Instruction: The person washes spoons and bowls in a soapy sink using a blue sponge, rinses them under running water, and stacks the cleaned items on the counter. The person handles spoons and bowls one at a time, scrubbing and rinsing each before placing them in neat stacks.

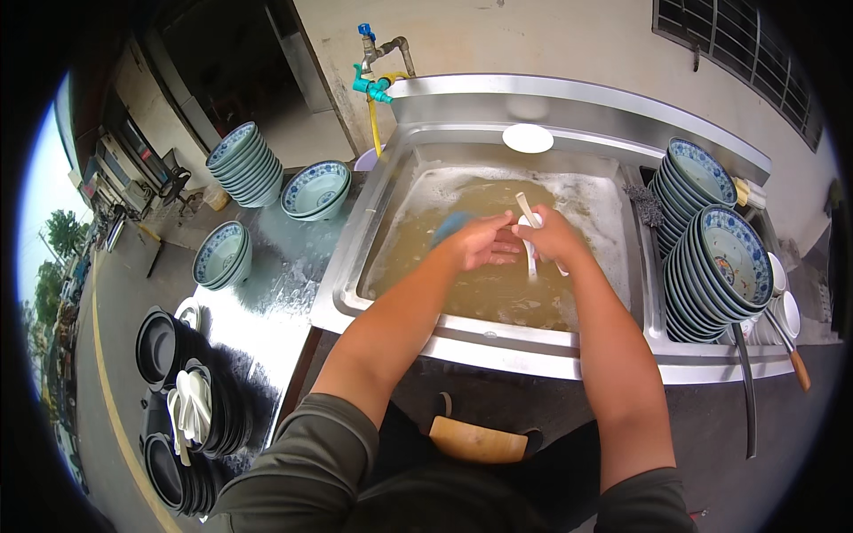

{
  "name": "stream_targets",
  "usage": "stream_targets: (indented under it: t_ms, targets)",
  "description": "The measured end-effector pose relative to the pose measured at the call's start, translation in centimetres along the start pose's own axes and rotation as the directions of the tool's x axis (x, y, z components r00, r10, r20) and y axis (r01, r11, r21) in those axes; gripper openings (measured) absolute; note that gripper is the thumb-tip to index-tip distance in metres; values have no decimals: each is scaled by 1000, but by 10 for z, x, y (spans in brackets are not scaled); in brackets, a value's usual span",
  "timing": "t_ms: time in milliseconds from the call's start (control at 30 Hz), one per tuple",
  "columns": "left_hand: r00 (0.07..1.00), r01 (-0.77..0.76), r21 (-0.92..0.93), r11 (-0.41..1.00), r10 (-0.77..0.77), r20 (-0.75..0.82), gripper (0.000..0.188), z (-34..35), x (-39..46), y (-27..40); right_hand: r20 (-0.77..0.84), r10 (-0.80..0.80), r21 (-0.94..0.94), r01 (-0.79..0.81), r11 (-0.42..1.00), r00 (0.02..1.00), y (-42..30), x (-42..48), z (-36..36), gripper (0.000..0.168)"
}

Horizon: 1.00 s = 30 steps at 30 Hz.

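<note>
My right hand (pixel 552 234) grips several white soup spoons (pixel 531 256) above the murky, sudsy water of a stainless steel sink (pixel 460 325). Their handles and bowls point different ways. Close on its left, my left hand (pixel 490 243) has its fingers spread, the fingertips near the spoons; no object shows in it. Just behind my left hand a blue thing (pixel 452 226) lies partly in the water; its kind is unclear. At the sink's back edge is a white oval dish (pixel 528 138).
Stacked patterned bowls (pixel 716 266) and a steel wool scrubber (pixel 645 205) are at the right. More bowls (pixel 246 166), black bowls (pixel 160 350) and white spoons (pixel 191 403) stand on the left metal table (pixel 280 256). A tap (pixel 368 56) rises behind the sink's left corner.
</note>
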State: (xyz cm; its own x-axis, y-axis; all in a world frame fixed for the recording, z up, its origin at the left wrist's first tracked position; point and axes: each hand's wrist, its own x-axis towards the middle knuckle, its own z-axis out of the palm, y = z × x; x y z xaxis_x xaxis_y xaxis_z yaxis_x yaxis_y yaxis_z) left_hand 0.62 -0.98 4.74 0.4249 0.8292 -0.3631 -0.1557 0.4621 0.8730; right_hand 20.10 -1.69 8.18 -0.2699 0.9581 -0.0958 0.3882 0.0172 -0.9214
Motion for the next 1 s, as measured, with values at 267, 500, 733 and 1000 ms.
stream_targets:
  t_ms: [267,500,733,1000]
  targets:
    - [990,86,28,996,-88,108,57,12,3,-3,125,90,197,-114,974,988,15,15,4,35]
    - [963,-59,927,370,267,-45,44,-24,56,-59,10,59,-415,-50,909,998,51,22,2,36]
    - [998,40,990,-137,58,-33,32,-65,86,-65,118,131,-575,-39,817,984,56,22,-5,37]
    - [891,-252,536,806,410,-197,45,-2,33,-26,-71,85,374,-53,926,994,-4,7,-9,26]
